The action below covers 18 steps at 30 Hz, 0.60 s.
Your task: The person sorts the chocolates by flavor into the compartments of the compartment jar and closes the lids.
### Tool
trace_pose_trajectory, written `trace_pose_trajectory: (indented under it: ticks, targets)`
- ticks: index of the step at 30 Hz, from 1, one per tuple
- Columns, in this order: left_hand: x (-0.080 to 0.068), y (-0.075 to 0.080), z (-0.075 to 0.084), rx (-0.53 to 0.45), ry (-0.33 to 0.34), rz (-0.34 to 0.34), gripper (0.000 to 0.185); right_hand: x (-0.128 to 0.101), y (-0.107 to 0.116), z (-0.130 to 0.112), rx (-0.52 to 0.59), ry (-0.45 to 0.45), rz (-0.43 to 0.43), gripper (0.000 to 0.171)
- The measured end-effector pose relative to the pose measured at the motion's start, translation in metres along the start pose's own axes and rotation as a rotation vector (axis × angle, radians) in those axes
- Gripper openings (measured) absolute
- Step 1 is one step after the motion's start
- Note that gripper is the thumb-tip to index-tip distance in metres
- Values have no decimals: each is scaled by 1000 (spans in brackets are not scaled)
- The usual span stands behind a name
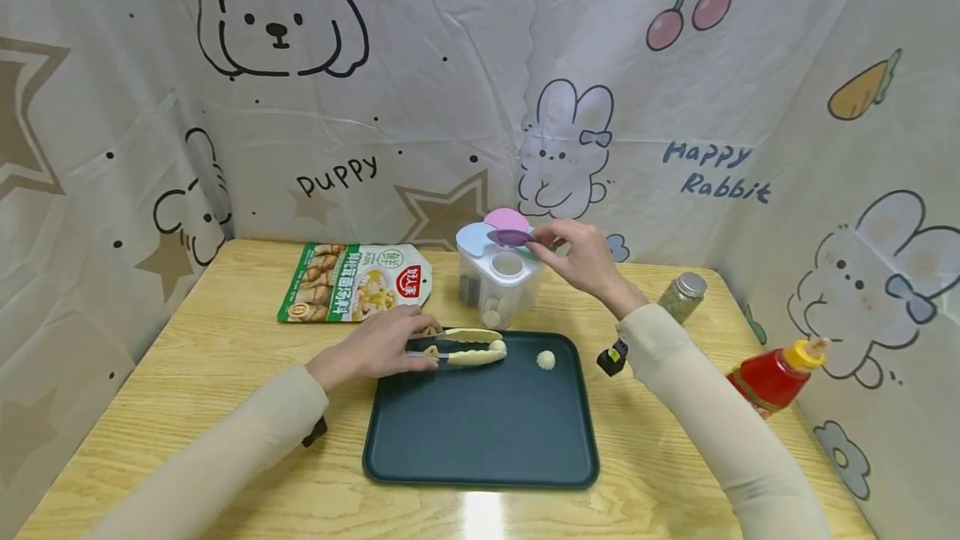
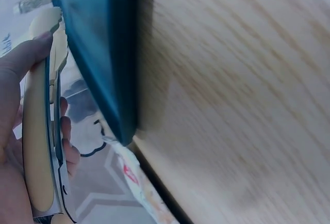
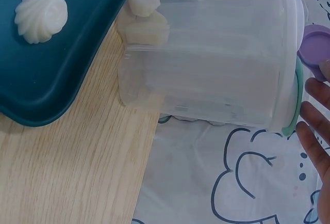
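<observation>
My left hand (image 1: 384, 345) grips cream-coloured food tongs (image 1: 472, 357), whose tips lie over the upper part of the dark tray (image 1: 480, 432). A small white bun (image 1: 498, 346) shows at the tong tips. Another pleated bun (image 3: 41, 16) sits on the tray to the right. Behind the tray stands a clear container (image 3: 206, 53) with coloured flip lids and a few buns (image 3: 147, 30) at its bottom. Between thumb and fingers, my right hand (image 1: 581, 257) pinches the purple lid (image 1: 510, 237), which is raised above a round opening in the container's top.
A green and white food packet (image 1: 360, 283) lies left of the container. At the right are a glass spice jar (image 1: 682, 297) with a metal cap and a red squeeze bottle (image 1: 776, 377) with a yellow top. A patterned curtain (image 1: 450, 65) surrounds the wooden table (image 1: 187, 365).
</observation>
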<state>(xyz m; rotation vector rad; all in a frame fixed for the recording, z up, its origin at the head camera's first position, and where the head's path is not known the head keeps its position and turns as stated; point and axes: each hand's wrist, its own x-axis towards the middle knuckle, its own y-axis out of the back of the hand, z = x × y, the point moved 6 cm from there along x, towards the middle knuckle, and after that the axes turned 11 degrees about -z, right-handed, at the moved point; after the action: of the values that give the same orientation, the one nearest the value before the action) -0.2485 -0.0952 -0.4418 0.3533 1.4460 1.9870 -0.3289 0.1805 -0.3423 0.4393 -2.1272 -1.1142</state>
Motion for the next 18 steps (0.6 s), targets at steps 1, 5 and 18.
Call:
trace_pose_trajectory:
  ticks: [1,5,18]
  targets:
    - [-1,2,1,0,-4,11,49,0,0,0,-1,2,-1,10]
    - [-6,13,5,-8,-26,66,48,-1,1,0,-11,10,1,10]
    - [-19,85,22,49,-99,239,48,0,0,-1,-28,26,3,8]
